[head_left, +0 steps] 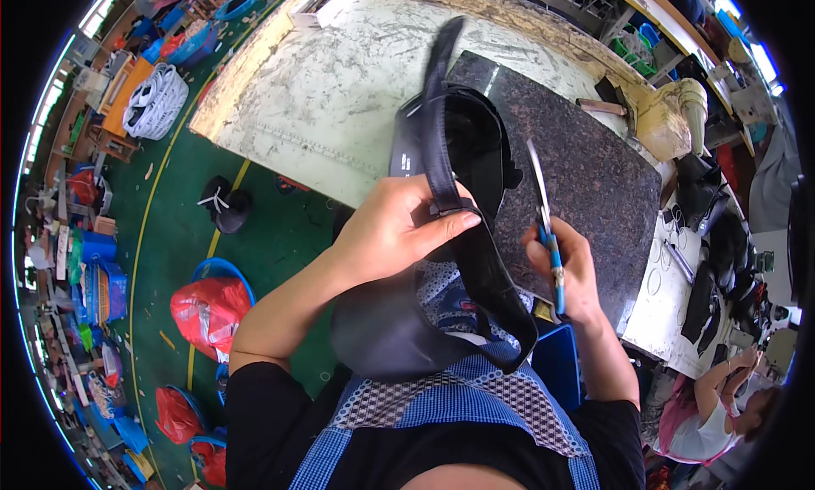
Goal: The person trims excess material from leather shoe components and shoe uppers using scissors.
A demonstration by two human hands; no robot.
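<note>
Single head-worn fisheye view, directed steeply downward. Wearer's apron [463, 397] at lower centre, close range; left hand [386, 227] and right hand [577, 269] near, mid-frame. Worktop [323, 99] recedes to upper centre; green floor [170, 235] lies farther off, left.

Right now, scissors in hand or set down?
In hand: the right hand holds the scissors by their blue handles.

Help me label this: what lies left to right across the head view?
Round white basket, black bundle with white tie, left hand, blue-handled metal scissors, wooden-handled hammer, heaped black leather-like pieces.
</note>
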